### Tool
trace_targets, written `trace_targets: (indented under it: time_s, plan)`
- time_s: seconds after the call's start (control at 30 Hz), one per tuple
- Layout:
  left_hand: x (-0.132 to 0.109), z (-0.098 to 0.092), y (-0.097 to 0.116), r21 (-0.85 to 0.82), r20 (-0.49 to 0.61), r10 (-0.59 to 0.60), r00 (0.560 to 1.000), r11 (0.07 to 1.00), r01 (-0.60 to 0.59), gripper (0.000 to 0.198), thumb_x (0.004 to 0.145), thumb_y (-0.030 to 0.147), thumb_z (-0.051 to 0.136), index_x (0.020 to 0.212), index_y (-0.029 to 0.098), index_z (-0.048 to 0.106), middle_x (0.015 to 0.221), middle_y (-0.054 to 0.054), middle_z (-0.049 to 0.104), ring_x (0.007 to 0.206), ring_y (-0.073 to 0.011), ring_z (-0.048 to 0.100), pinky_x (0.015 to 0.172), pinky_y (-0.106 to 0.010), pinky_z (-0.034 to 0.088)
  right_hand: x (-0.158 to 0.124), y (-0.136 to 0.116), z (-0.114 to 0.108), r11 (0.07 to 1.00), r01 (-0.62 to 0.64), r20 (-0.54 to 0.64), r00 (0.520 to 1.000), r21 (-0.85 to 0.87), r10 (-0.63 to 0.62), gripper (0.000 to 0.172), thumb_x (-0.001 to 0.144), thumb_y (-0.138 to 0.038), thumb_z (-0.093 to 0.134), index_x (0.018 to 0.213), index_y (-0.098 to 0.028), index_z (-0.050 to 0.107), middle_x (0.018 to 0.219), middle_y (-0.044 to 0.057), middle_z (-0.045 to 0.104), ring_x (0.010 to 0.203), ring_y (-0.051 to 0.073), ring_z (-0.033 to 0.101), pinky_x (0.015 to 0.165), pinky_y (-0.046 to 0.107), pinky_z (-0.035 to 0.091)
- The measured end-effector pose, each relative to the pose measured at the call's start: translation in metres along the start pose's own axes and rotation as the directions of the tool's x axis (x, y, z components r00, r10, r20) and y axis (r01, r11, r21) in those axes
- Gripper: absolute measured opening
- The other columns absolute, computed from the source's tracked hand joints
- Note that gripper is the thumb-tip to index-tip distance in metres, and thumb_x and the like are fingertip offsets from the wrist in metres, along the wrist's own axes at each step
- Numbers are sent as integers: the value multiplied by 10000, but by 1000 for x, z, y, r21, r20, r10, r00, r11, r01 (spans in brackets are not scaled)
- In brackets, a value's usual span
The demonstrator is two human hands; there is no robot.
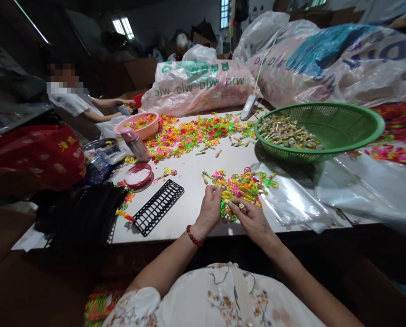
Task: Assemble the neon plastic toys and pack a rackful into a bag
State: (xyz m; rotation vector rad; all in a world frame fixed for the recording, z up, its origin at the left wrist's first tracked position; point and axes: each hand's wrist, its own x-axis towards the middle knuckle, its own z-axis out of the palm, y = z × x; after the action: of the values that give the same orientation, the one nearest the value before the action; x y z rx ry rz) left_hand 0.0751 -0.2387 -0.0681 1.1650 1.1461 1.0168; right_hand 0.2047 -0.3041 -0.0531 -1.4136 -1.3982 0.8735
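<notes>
A heap of small bright plastic pieces (245,184), yellow, pink, orange and green, lies on the white table in front of me. At its left edge is my left hand (211,206), its fingers pinched together; what they hold is hidden. My right hand (252,219) is at the heap's near side, closed on a small printed tube (242,208) whose pale end shows by the fingers. Both hands are close together over the near edge of the heap. To their left, a black plastic grid rack (159,206) lies flat on the table.
A green basket (342,152) with printed tubes stands at right, near clear plastic bags (291,200). Behind spread colourful pieces (196,134). A red basket (139,177), pink bottle (135,144) and stacked black racks (80,218) are left. A co-worker (73,106) sits beyond.
</notes>
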Motion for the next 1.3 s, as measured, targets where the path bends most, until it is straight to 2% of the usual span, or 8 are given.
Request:
trace_targets:
  time_s: [0.23, 0.43, 0.73, 0.83, 0.97, 1.1, 1.2, 1.3]
  plan:
    - [-8, 0, -1, 171, -2, 121, 993, 978, -119, 243, 942, 459, 450, 947, 218, 479, 827, 4, 542, 731, -128, 510, 690, -243, 407, -4, -1, -2, 997, 56, -3, 998, -49, -56, 363, 896, -487, 558, 953, -174, 733, 782, 41, 720, 694, 175, 649, 662, 272, 519]
    - [-14, 1, 7, 300, 12, 158, 987, 941, -154, 159, 961, 369, 407, 939, 219, 457, 813, 7, 537, 715, -130, 496, 676, -252, 363, -9, 1, 0, 954, 250, 2, 967, -168, -253, 295, 930, -394, 519, 1008, -200, 726, 946, 94, 743, 864, 218, 689, 795, 336, 539]
    - [-15, -1, -16, 183, -23, 80, 997, 980, -75, 202, 933, 430, 448, 931, 233, 493, 817, 8, 531, 757, -140, 498, 687, -242, 394, -21, -2, 9, 914, 306, 120, 951, -266, -284, 296, 969, -310, 425, 916, -211, 698, 811, 75, 702, 765, 202, 659, 713, 311, 517]
    - [-10, 3, -18, 138, 10, 50, 999, 989, -51, 231, 934, 458, 440, 899, 234, 483, 796, 10, 532, 734, -138, 498, 671, -241, 407, -17, 3, 1, 923, 283, 146, 957, -262, -252, 285, 969, -324, 434, 927, -214, 693, 831, 66, 710, 769, 197, 665, 706, 298, 520]
    - [19, -3, -8, 290, -10, 94, 996, 953, -87, 276, 956, 453, 383, 811, 227, 448, 729, 15, 511, 680, -137, 488, 659, -254, 394, 5, 18, -32, 919, 234, -47, 964, -316, -262, 292, 937, -395, 501, 1061, -206, 686, 995, 89, 715, 918, 229, 677, 824, 336, 538]
    - [68, -18, -1, 650, -116, 201, 973, 756, -79, 215, 918, 412, 489, 845, 211, 463, 849, -40, 565, 808, -186, 549, 757, -303, 409, 25, 34, -64, 810, 121, -233, 924, -574, -304, 401, 916, -455, 476, 1118, -170, 671, 1113, 159, 610, 992, 289, 632, 865, 426, 534]
    - [101, -24, -5, 737, -193, 177, 965, 675, 23, 288, 879, 436, 563, 968, 172, 490, 1071, -138, 556, 1012, -263, 557, 859, -351, 416, 28, 41, -64, 775, 130, -221, 917, -618, -330, 389, 932, -416, 452, 1157, -158, 636, 1130, 159, 575, 1005, 281, 616, 856, 421, 535]
    - [123, -28, -13, 710, -264, 170, 950, 701, 72, 176, 912, 308, 510, 1000, 156, 506, 1140, -168, 535, 1122, -275, 529, 912, -349, 410, 29, 38, -50, 760, 282, -58, 921, -586, -386, 300, 945, -310, 443, 1156, -183, 614, 1094, 129, 603, 1008, 251, 613, 880, 391, 517]
